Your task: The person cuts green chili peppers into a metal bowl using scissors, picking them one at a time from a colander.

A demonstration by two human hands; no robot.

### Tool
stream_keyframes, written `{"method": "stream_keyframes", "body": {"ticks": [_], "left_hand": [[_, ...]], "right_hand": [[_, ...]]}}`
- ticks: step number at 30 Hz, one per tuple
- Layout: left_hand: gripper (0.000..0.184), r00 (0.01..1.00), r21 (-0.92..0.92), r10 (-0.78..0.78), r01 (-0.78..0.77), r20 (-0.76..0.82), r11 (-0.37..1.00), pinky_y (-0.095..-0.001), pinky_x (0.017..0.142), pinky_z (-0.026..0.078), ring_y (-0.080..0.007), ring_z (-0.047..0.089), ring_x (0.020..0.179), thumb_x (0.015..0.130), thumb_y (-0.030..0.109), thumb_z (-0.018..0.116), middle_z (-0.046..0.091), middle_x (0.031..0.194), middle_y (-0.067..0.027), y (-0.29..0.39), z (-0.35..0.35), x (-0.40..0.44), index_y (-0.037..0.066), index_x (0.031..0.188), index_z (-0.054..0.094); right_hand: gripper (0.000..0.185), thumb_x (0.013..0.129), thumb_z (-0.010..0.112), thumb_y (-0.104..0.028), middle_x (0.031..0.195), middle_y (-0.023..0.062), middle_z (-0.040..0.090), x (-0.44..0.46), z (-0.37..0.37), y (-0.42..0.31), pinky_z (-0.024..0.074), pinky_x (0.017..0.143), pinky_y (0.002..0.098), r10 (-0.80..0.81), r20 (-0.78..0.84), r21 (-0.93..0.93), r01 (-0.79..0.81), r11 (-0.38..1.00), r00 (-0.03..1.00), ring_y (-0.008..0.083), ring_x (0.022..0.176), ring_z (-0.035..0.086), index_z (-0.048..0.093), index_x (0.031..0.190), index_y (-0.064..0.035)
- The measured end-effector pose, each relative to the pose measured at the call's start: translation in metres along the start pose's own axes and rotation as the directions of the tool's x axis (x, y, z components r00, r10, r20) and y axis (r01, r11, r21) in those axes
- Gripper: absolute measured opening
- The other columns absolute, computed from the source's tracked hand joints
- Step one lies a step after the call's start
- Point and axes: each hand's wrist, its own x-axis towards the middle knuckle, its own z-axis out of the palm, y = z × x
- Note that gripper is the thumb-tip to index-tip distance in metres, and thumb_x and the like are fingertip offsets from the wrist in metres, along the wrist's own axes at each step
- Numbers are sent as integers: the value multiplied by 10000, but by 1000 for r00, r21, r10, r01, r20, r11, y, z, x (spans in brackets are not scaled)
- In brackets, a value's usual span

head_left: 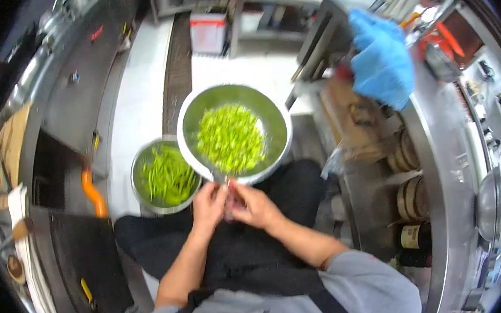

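Although cut greens (231, 135) line the large bowl (271, 109), suggesting good progress, long greens (169, 174), seemingly uncut, lie in the small bowl (137, 178) left of it; left hand (209, 204), right hand (256, 208): together by the large bowl's near rim, curled narrow, anything held too blurred to tell.

A grey top (370, 291) (short-sleeved) sits under dark straps (332, 306), above black trousers (296, 195).

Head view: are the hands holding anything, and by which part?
Cannot be told: the left hand and right hand meet by the large bowl, but anything between them is too blurred.
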Motion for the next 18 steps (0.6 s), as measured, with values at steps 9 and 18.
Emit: {"method": "stream_keyframes", "body": {"ticks": [9,18], "left_hand": [[196,968,111,40,-70,249,991,-244,613,497,-79,589,665,856,110,663,659,797,-41,32,-25,12,-27,992,635],[312,970,-64,149,-139,194,988,-272,695,514,-114,638,805,885,170,650,672,904,-62,31,-47,29,-18,1131,614]], "right_hand": [[847,739,790,-157,1010,112,616,-4,-32,-18,481,816,290,132,311,448,-268,853,941,132,892,578,330,1443,-55],[574,704,763,-11,967,14,621,28,-31,-29,495,677,246,354,-98,451,-275,849,930,88,790,584,551,1237,9]]}}
